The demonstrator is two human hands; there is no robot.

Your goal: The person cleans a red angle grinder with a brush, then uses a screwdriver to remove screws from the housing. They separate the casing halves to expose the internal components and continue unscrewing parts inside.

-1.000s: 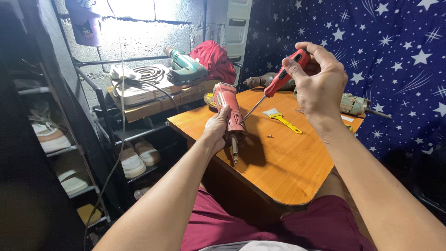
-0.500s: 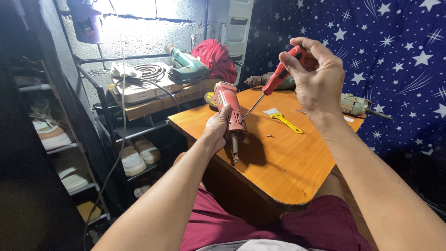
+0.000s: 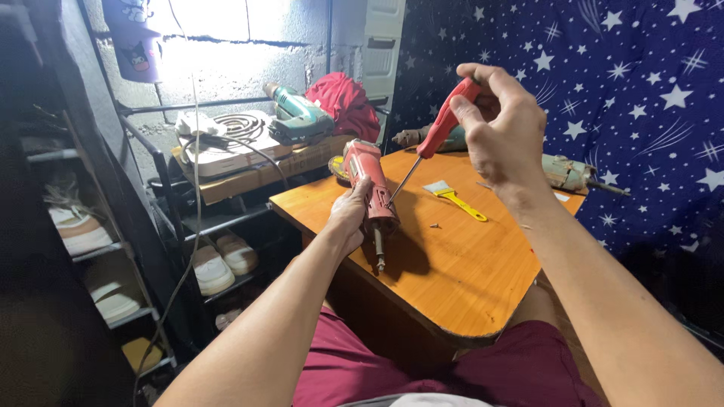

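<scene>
My left hand [image 3: 348, 215] grips the red grinder [image 3: 367, 188] lying on the orange table [image 3: 467, 279], its cord end pointing toward me. My right hand [image 3: 504, 132] holds a red-handled screwdriver [image 3: 431, 143] above it, the tip touching the grinder's body. A yellow brush [image 3: 455, 199] and a small screw [image 3: 435, 224] lie just beside on the table. A green drill [image 3: 296, 114] rests on the shelf [image 3: 249, 177] behind, near a red cloth [image 3: 345, 102].

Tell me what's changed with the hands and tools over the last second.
Hardly anything. The right hand still holds the red-handled screwdriver, tip against the red power tool; its fingers shifted slightly on the handle. The left hand keeps gripping the tool on the wooden table.
</scene>
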